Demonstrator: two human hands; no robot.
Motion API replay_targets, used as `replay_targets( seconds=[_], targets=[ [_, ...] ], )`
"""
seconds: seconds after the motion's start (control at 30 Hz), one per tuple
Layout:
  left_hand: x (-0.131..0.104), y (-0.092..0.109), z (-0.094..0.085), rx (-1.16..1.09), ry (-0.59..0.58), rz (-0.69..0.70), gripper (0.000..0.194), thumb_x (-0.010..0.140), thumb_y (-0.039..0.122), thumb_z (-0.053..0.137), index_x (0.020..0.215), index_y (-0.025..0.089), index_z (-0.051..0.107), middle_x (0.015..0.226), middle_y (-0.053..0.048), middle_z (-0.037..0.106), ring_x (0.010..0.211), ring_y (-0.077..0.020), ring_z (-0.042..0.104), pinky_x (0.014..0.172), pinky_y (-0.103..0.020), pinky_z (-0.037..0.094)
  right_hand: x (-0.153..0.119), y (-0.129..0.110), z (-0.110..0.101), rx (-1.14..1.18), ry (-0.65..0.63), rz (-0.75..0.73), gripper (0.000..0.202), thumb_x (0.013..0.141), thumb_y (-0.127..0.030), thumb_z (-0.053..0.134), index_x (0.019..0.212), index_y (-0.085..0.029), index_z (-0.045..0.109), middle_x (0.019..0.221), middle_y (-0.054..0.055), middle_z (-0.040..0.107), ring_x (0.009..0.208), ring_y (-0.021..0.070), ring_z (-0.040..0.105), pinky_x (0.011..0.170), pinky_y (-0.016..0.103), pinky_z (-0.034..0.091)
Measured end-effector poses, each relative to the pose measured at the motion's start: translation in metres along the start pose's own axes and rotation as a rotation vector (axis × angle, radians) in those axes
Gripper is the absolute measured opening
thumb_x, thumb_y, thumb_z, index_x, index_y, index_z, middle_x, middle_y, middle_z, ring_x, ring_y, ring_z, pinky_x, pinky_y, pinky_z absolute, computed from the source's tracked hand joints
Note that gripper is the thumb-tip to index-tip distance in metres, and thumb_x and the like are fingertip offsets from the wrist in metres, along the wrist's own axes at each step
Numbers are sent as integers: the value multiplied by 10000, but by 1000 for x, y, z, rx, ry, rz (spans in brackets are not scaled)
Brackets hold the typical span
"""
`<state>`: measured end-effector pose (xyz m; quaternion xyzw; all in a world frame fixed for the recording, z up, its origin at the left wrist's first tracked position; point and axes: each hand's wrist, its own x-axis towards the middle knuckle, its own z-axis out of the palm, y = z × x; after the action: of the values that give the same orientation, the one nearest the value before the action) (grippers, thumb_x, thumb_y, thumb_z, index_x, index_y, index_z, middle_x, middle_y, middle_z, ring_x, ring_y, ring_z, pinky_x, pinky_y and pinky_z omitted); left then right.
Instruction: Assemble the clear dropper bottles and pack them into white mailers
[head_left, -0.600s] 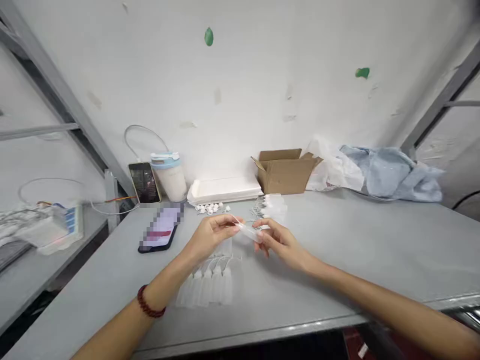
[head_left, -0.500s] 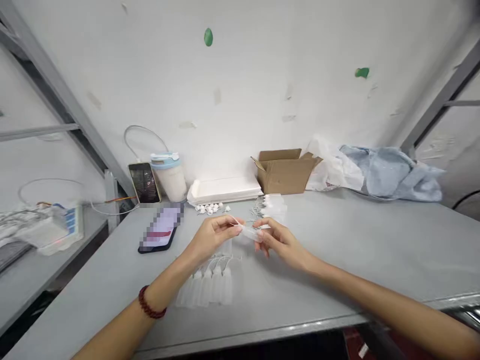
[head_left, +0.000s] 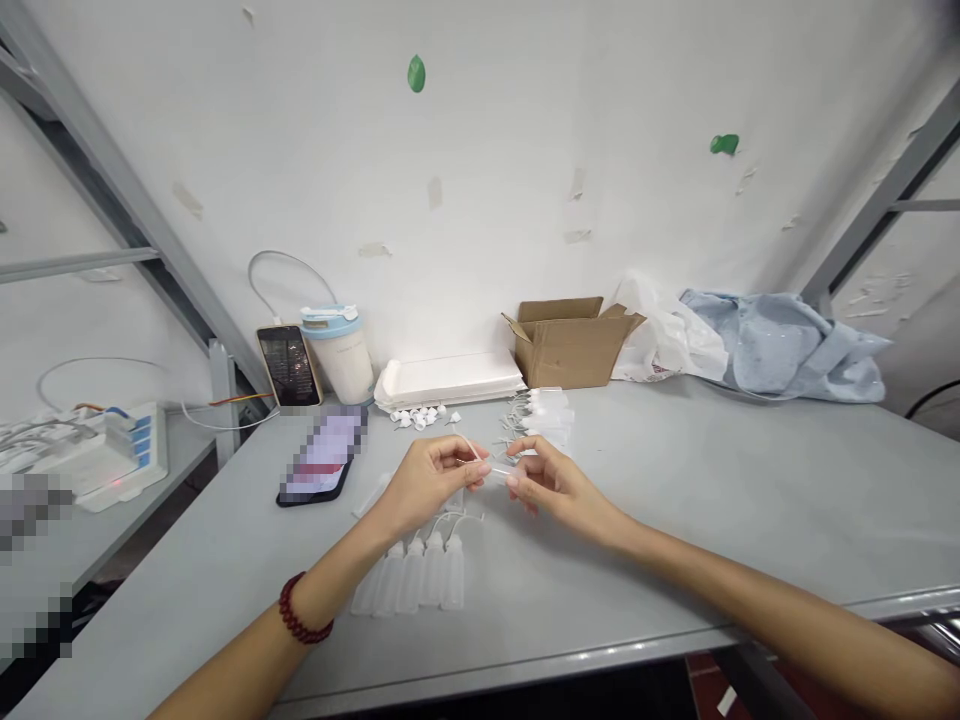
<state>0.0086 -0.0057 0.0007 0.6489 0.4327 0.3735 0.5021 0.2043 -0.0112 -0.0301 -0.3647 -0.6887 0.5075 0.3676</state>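
Has a near row of stemmed bottles (head_left: 412, 578) lying on the tabletop (head_left: 675, 510), apparently done, with loose white tops (head_left: 424, 417) unfitted beyond. Holds one translucent bottle (head_left: 500, 474) above it, pinched at the stem end by the left hand (head_left: 435, 480) and clamped farther along by the right hand (head_left: 566, 490), with completion unclear; has more stemmed bottles clustered just behind.

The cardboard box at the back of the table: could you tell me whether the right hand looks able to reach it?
Probably yes: nothing tall seems to stand between the right hand and the cardboard box, though the hand is busy at a small translucent tube.
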Motion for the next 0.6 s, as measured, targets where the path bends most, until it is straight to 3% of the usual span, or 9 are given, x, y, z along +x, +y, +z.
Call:
replay_targets(
  seconds=[0.13,0.27,0.4,0.6],
  targets=[
    [-2,1,4,-5,44,25,152,713,270,661,753,137,601,811,-25,626,596,-97,548,624,-259,478,-2,1,2,-140,14,-39,313,835,-456,521,970,-177,473,650,-25,553,522,93,488,508,228,381],
    [-3,2,6,-40,56,74,123,709,224,652,729,139,565,1018,-60,611,680,-102,578,654,-263,502,-3,-4,2,-99,-53,-11,304,885,-462,425,989,-179,456,648,-17,588,459,83,487,479,222,381],
    [-3,2,6,-44,56,87,120,688,204,667,746,141,583,993,-63,618,849,-151,598,752,-279,507,-2,-10,0,36,-102,49,327,878,-508,405,959,-192,430,591,-42,559,411,74,468,449,211,366],
    [-2,2,5,-71,71,31,213,629,214,722,792,131,612,927,-54,630,824,-156,613,804,-302,497,-1,-7,-2,114,-113,62,330,851,-494,470,981,-197,405,566,-65,529,414,73,450,454,211,358]
  ],
)
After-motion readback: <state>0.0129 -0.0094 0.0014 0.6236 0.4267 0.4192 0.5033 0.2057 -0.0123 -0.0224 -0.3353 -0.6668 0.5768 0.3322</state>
